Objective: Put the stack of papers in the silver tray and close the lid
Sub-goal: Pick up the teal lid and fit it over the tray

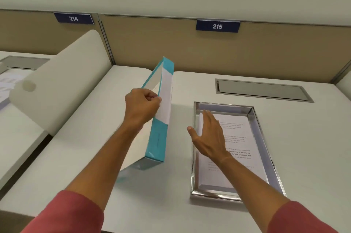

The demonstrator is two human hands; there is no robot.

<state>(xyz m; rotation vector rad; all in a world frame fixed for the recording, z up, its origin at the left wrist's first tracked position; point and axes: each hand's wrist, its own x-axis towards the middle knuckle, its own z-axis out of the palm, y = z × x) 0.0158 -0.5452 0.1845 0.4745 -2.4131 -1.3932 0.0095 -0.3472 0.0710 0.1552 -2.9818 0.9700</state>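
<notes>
A silver tray (265,135) lies on the white desk to the right. Inside it rests a stack of printed papers (240,137). My right hand (209,135) hovers flat and open over the tray's left side, fingers apart, holding nothing. To the left of the tray, a teal lid (158,137) with a white label stands tilted on its near edge on the desk. My left hand (142,105) grips its upper edge by the label.
A grey recessed cable hatch (262,90) sits in the desk behind the tray. A rounded white divider (62,80) separates this desk from the one on the left. A beige partition carries the signs 214 (73,18) and 215 (217,26).
</notes>
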